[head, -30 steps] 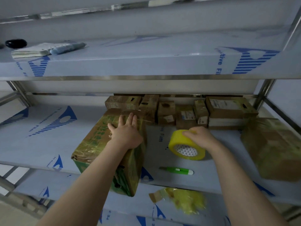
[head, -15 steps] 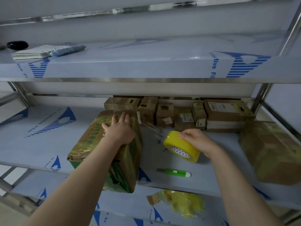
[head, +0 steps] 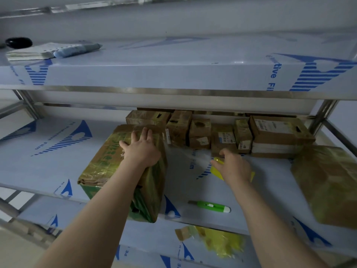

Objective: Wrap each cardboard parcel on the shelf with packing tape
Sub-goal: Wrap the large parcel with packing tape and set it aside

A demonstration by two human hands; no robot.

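A long cardboard parcel (head: 108,161) with green print, covered in shiny tape, lies on the middle shelf (head: 42,159) and juts over its front edge. My left hand (head: 142,149) presses flat on its top, fingers straight. My right hand (head: 232,167) grips the yellow tape roll (head: 217,170), which is mostly hidden under the hand. A clear strip of tape (head: 185,153) stretches from the roll to the parcel's right side.
Several small taped parcels (head: 222,136) are stacked along the back of the shelf. A large wrapped parcel (head: 328,182) lies at the right. A green utility knife (head: 210,206) lies near the front edge. Crumpled yellow tape scrap (head: 218,242) sits on the lower shelf.
My right hand has carried the roll to the right and back, away from the parcel, drawing out a strip of tape. My left hand stays on the parcel.
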